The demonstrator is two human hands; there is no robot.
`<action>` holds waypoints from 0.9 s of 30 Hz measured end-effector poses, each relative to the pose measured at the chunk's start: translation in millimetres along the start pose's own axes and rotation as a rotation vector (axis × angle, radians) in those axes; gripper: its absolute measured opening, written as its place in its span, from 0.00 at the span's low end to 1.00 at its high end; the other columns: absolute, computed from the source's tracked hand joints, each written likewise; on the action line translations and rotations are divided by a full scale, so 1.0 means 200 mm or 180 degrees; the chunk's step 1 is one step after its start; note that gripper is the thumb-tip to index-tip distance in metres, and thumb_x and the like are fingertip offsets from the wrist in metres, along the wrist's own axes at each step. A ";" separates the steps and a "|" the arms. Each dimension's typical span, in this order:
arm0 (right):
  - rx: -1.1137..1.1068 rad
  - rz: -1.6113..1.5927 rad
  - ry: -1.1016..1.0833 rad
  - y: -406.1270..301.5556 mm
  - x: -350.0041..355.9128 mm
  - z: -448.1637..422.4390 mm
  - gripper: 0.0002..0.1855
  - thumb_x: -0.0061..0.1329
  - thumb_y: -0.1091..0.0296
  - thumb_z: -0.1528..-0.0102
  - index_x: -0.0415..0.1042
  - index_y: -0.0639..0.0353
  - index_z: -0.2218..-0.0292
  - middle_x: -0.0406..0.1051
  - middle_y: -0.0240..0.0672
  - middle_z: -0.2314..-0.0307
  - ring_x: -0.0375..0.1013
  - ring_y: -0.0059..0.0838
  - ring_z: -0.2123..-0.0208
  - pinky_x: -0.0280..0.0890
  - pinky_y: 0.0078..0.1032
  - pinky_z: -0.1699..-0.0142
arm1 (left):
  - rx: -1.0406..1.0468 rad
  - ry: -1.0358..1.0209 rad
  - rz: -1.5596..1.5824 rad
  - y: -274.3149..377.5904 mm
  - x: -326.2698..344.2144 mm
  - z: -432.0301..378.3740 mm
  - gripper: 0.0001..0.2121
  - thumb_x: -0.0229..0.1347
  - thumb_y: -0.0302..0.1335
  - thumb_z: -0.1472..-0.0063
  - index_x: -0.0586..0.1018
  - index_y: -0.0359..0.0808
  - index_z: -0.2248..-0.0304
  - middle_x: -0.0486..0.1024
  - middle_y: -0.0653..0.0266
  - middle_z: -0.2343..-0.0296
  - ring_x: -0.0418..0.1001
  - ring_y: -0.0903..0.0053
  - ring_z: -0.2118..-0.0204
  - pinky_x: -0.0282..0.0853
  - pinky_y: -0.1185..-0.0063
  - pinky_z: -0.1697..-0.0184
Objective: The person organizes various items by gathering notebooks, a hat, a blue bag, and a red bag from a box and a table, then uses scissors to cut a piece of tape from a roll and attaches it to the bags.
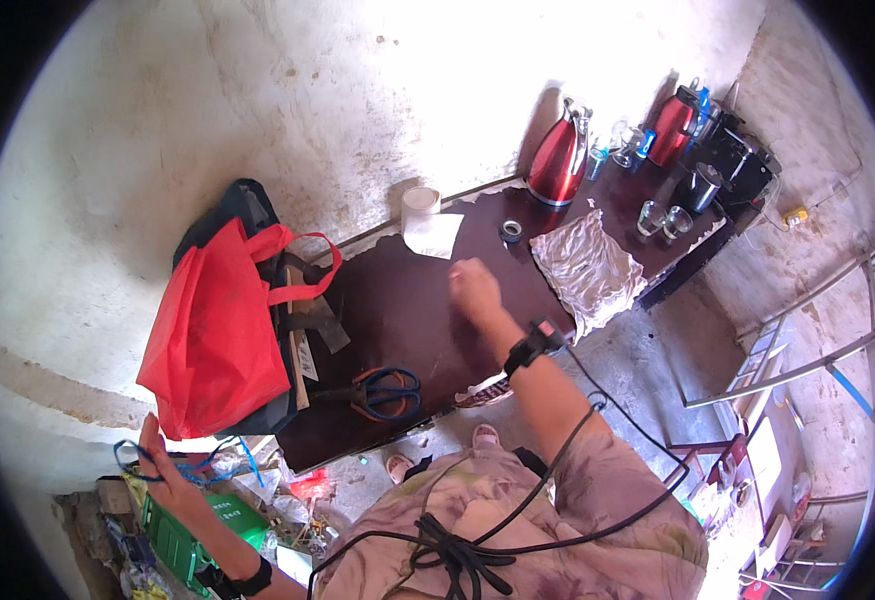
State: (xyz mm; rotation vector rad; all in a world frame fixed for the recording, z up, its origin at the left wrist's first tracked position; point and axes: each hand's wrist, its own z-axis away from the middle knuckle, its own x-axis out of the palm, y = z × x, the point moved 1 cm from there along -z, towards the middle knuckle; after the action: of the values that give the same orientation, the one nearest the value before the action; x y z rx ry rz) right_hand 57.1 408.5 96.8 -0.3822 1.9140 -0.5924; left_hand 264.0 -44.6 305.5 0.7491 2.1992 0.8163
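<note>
A blue cord [205, 469] hangs in loose loops from my left hand [166, 476], which is raised at the lower left beside the table's end. My right hand [476, 291] is above the middle of the dark red tabletop [400, 307], its fingers curled in, with nothing visible in it. Just left of my hands' span, a red fabric bag [216, 345] with two handles leans on a dark bag [246, 199]. Scissors [389, 394] with blue and orange handles lie near the front edge, blades partly hidden. A roll of white paper [422, 214] and a dark tape roll [511, 231] lie beyond my right hand.
Crumpled silvery sheeting [591, 266] covers part of the tabletop. A red vacuum jug [560, 154], another red jug [674, 126] and glasses [651, 217] stand at the far right. A green bin [201, 525] sits amid litter at lower left. A metal frame [797, 367] stands right.
</note>
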 end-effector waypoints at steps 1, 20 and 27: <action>0.0210 0.0203 0.0124 0.11 -0.03 -0.08 0.06 0.42 0.71 0.52 0.72 0.54 0.72 0.68 0.44 0.71 0.69 0.45 0.66 0.66 0.38 0.62 | -0.0130 0.0129 0.0073 -0.01 -0.02 0.02 0.18 0.35 0.28 0.35 0.66 0.25 0.51 0.68 0.51 0.55 0.66 0.69 0.52 0.59 0.73 0.47; 0.0721 0.0083 -0.0442 0.85 -0.03 -0.56 0.11 0.47 0.66 0.52 0.72 0.52 0.64 0.68 0.46 0.66 0.68 0.47 0.61 0.64 0.36 0.55 | -0.0300 0.0055 0.0746 0.50 0.48 0.39 0.16 0.36 0.36 0.34 0.68 0.31 0.65 0.64 0.66 0.89 0.59 0.83 0.88 0.55 0.84 0.80; 0.0361 0.0733 -0.0382 0.78 -0.10 -0.52 0.15 0.52 0.67 0.57 0.71 0.52 0.64 0.64 0.43 0.64 0.65 0.45 0.59 0.64 0.36 0.56 | -0.1185 -0.1285 0.1291 0.73 0.89 0.46 0.14 0.45 0.34 0.37 0.73 0.30 0.64 0.71 0.63 0.83 0.66 0.85 0.82 0.59 0.87 0.78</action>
State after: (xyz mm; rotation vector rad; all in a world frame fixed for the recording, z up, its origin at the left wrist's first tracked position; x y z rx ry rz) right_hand -30.5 571.4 57.7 -0.1192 1.7699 -0.5108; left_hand 262.9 203.3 287.6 1.0750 1.5030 1.1210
